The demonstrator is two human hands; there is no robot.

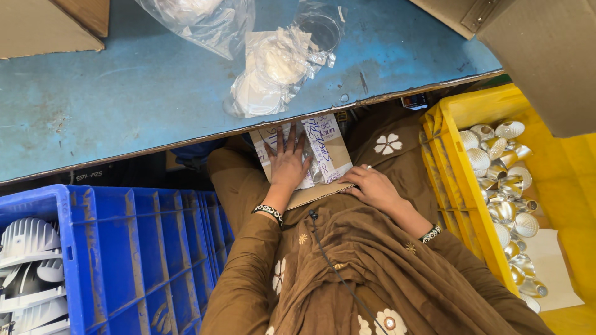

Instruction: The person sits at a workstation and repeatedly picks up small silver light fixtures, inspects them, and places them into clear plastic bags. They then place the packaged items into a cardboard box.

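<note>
Blue table (124, 93) overhangs cardboard box (323, 155) between crates

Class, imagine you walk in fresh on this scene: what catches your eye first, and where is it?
Both hands rest on a flat cardboard piece in the person's lap, the left hand spread flat on it, the right hand at its near edge. At right, a yellow crate holds shiny silver reflector cups. At left stands a blue crate with white ribbed housings.

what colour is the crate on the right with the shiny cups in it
Yellow crate, holding silver cups; seen in the head view.
</note>
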